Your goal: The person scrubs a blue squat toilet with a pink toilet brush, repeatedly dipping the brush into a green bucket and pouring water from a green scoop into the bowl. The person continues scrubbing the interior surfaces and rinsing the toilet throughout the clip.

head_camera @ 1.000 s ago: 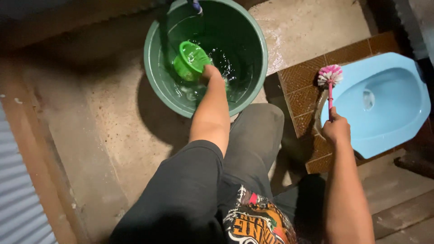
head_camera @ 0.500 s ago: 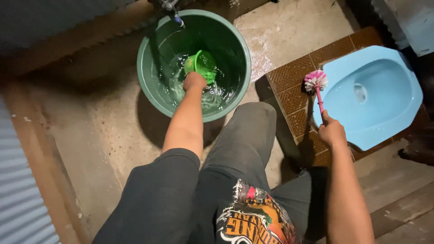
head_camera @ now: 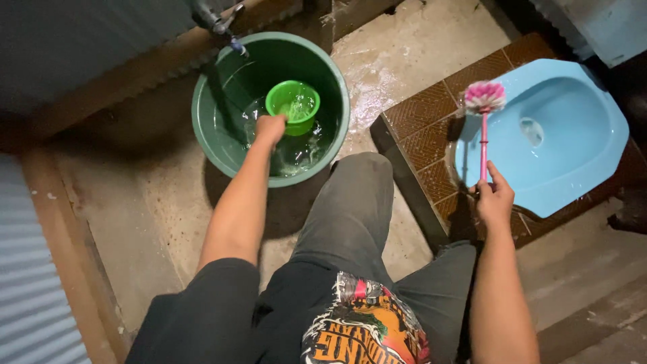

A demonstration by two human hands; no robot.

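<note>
A wet concrete floor [head_camera: 168, 202] is being seen from above in a dim washroom, with a corrugated wall running along the left edge and a strip of brown patterned tiles [head_camera: 421, 128] laid at the right. A large dark green bucket [head_camera: 209, 145] is standing on the floor beneath a tap [head_camera: 219, 20], and water is being held in its lower half. A small bright green dipper [head_camera: 293, 104] is being held upright just above the water inside the bucket, with a little water showing in it; its handle is being clasped by the left hand [head_camera: 269, 127], whose fingers are closed around it. At the right, a light blue squat toilet pan [head_camera: 559, 135] is set into the tiled step. A toilet brush with a pink stem and pink and white bristles [head_camera: 484, 118] is being held upright over the near rim of the pan, bristles uppermost, and its lower stem is being gripped by the right hand [head_camera: 495, 195], fingers wrapped shut about it. Dark trousers and a printed shirt are being shown at the bottom of the view.
</note>
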